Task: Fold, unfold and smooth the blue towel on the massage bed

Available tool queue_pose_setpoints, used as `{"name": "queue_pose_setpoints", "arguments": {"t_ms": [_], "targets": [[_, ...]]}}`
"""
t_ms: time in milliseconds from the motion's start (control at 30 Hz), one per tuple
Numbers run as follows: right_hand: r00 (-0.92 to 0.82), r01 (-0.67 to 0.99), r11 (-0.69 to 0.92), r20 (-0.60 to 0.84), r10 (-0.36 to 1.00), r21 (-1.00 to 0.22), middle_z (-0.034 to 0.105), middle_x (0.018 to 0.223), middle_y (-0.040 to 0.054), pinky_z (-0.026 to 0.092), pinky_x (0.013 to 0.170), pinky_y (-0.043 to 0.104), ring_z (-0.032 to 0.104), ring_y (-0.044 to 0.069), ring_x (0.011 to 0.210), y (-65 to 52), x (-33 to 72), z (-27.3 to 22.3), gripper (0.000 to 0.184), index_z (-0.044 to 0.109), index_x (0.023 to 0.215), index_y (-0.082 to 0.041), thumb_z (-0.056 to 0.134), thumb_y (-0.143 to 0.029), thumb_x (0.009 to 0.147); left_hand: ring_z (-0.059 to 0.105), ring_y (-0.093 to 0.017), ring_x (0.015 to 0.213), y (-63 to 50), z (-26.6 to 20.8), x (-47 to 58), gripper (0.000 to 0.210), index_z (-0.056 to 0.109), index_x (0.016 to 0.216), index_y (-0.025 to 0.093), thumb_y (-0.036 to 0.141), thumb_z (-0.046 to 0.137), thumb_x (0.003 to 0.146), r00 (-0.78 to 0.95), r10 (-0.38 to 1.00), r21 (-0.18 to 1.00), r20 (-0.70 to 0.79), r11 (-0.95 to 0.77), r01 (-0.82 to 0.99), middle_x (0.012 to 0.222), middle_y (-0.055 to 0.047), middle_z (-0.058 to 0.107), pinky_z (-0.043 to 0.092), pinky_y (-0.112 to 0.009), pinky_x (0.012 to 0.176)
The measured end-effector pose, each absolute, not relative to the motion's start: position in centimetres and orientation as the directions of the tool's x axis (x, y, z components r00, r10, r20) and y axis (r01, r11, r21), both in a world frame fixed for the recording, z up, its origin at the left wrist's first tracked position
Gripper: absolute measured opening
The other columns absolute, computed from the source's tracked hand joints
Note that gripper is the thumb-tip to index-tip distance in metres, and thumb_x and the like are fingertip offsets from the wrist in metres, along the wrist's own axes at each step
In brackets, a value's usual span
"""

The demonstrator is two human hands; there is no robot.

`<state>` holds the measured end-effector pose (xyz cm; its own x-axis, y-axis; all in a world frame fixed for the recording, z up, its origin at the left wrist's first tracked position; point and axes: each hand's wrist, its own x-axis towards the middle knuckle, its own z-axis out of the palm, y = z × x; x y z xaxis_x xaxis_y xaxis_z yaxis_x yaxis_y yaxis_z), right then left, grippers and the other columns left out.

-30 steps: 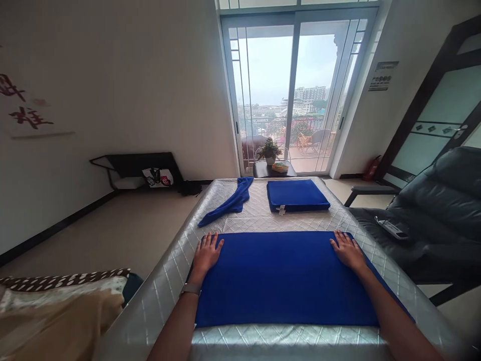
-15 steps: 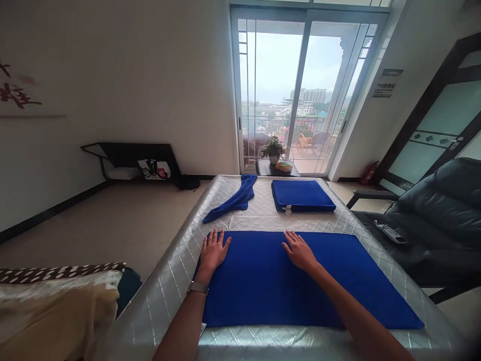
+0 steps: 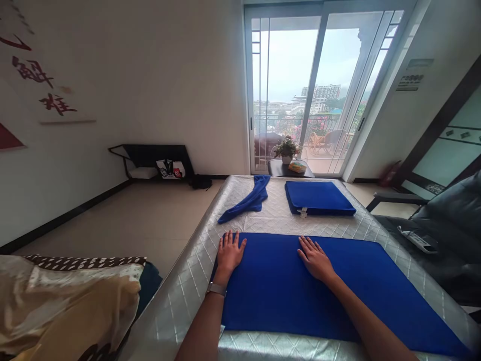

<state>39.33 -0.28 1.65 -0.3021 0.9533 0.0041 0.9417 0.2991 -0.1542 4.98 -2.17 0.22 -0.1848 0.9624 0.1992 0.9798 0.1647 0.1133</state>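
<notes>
Both my left hand [image 3: 230,254] and right hand [image 3: 316,259] lie flat, gripping nothing, on the blue towel [image 3: 289,296] spread across the bench [image 3: 272,224]; probably light, soft and floppy, so best pinched at two corners.

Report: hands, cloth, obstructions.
Left hand and right hand flat on spread rectangular blue cloth. No obstruction on it. Crumpled blue cloth and neat blue cloth stack lie beyond, apart.
</notes>
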Motion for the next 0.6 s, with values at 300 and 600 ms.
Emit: {"name": "queue_pose_setpoints", "arguments": {"t_ms": [300,600], "targets": [[-0.287,0.946,0.279,-0.028,0.958,-0.165,0.021,0.168,-0.0001,0.009,0.127,0.041,0.012,0.017,0.155,-0.3,40.0,2.0,0.065,0.023,0.162,-0.022,0.017,-0.051,0.104,0.030,-0.030,0.151,-2.1,-0.1,4.7,0.067,0.038,0.156,0.018,0.057,0.025,0.103,-0.191,0.960,0.087,0.204,0.176,0.980,0.163,-0.014,0.037,0.023,-0.052,0.124],[-0.204,0.966,0.188,-0.074,0.976,-0.179,0.019,0.169,0.0010,0.006,0.126,0.041,0.011,0.018,0.156,0.9,45.2,2.2,0.068,0.020,0.163,-0.022,0.013,-0.054,0.104,0.027,-0.029,0.153,-1.7,0.0,4.4,0.065,0.034,0.157,0.017,0.053,0.025,0.104,-0.185,0.975,0.081,0.121,0.176,0.981,0.164,-0.015,0.032,0.024,-0.054,0.123]]}}
